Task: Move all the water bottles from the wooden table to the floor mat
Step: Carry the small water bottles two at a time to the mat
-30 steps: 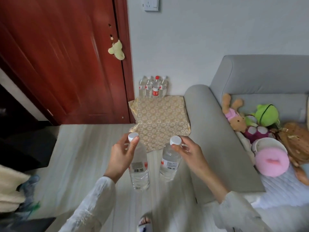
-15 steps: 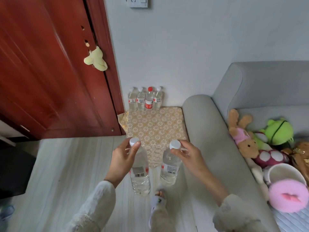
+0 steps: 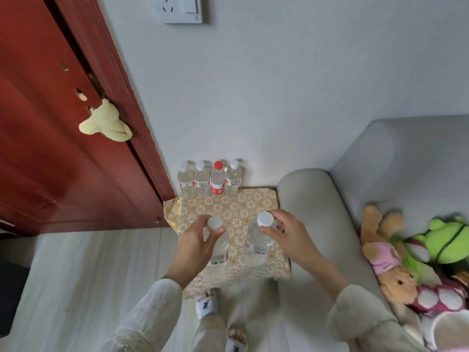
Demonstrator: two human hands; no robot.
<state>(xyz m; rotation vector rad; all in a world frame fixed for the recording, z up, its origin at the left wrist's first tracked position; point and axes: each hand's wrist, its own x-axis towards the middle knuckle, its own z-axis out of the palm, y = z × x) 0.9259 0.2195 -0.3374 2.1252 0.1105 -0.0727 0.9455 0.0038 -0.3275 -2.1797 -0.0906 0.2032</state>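
My left hand grips the neck of a clear white-capped water bottle, held upright above the near part of the gold patterned floor mat. My right hand pinches the top of a second white-capped bottle, also upright over the mat. At the mat's far edge against the wall stands a row of several bottles; one of them has a red cap and red label. The wooden table is out of view.
A red wooden door with a yellow cloth on its handle stands left. A grey sofa arm borders the mat's right side, with plush toys on the seat. My slippered feet stand at the mat's near edge on pale floorboards.
I have walked forward to the mat. Both hands, each still holding a bottle, now hang over the mat instead of the bare floor in front of it.
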